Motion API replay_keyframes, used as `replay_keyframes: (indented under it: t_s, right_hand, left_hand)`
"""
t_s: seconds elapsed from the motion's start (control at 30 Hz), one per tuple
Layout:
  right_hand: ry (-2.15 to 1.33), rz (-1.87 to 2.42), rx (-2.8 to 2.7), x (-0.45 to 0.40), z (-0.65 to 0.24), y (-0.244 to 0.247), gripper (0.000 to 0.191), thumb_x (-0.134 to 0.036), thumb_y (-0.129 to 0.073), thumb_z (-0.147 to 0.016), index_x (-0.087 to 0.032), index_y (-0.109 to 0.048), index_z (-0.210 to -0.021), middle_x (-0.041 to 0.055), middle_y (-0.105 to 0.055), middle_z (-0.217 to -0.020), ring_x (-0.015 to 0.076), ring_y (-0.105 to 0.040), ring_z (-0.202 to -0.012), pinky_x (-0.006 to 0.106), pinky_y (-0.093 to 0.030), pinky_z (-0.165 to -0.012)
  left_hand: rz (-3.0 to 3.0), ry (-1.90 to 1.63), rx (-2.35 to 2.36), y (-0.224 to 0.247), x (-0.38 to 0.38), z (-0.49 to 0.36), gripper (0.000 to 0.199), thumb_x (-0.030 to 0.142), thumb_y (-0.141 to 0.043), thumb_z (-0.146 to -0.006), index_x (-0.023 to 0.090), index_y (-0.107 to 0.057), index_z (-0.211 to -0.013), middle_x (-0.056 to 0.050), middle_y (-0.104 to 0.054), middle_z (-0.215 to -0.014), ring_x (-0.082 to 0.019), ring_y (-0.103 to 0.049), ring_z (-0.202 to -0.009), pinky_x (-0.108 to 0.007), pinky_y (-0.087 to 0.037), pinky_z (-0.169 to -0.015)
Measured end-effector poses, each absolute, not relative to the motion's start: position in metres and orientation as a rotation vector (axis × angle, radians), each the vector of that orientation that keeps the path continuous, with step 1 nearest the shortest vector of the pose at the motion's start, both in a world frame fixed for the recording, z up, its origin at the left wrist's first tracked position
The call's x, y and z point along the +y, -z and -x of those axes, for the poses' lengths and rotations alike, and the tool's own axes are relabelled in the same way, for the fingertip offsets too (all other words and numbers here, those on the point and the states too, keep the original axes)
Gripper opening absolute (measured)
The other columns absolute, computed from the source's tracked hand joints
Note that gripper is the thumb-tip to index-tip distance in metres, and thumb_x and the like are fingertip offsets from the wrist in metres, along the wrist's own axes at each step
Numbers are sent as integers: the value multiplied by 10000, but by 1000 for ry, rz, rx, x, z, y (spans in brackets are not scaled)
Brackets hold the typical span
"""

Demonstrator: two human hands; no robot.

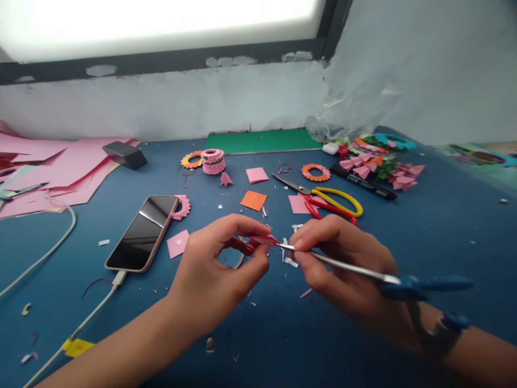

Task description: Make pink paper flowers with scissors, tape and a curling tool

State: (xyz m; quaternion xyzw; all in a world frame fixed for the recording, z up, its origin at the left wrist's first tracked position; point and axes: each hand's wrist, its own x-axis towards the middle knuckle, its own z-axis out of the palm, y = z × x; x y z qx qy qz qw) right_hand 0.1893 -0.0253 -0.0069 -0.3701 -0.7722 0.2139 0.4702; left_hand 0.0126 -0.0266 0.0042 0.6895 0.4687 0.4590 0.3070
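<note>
Between thumb and fingers, my left hand pinches a small folded pink-red paper piece above the blue table. My right hand is closed around a thin metal tool with a blue handle part, blurred at its far end; what kind of tool it is I cannot tell. Its tip meets the right end of the folded paper. Just beyond the hands lie an orange paper square, a pink paper square and scissors with red and yellow handles. White paper scraps lie under the tool tip.
A phone with a white cable lies on the left, near pink sheets and a dark block. Scalloped paper rings, a black marker and folded pink pieces sit farther back, before a green board.
</note>
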Motion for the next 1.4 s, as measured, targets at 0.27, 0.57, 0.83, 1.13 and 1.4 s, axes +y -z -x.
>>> replay_keyframes:
  t_s: [0.27,0.57,0.83,1.13,1.4]
  right_hand:
    - [-198,757,-1986,-19,-185,13,174,-64,-521,-716,-223,-467,-760,-14,-590,-633,101,-560,-537,217,-470,-488]
    - [-414,769,-1898,-19,-183,14,160,-73,-521,-712,-225,-476,-739,-17,-599,-656,95,-551,-520,215,-468,-472]
    - [-408,712,-1739,-20,-179,23,171,-76,-535,-716,-234,-508,-776,-17,-633,-718,120,-618,-614,256,-524,-565]
    - [-423,652,-1744,-20,-181,23,202,-62,-534,-723,-240,-520,-816,-11,-627,-730,120,-619,-610,259,-541,-571]
    - [-461,660,-1753,-22,-182,20,195,-63,-533,-731,-242,-519,-810,-9,-629,-734,115,-607,-571,249,-538,-540]
  left_hand:
    - [-1902,-1232,1274,-4,-28,-12,122,112,-648,-737,179,-644,-838,28,-682,-787,-74,-627,-665,-163,-530,-653]
    - [-1820,-1217,1291,-5,-28,-13,111,135,-660,-737,188,-656,-834,11,-692,-788,-93,-630,-668,-175,-533,-635]
    - [-1679,-1248,1248,-9,-29,-12,110,150,-698,-715,198,-667,-809,18,-701,-747,-92,-645,-650,-141,-537,-576]
    - [-1641,-1245,1251,-14,-29,-14,98,142,-703,-702,184,-669,-784,7,-706,-735,-98,-657,-641,-149,-554,-590]
    - [-1616,-1263,1239,-14,-30,-15,104,149,-714,-691,183,-673,-781,0,-712,-744,-110,-664,-643,-166,-560,-584]
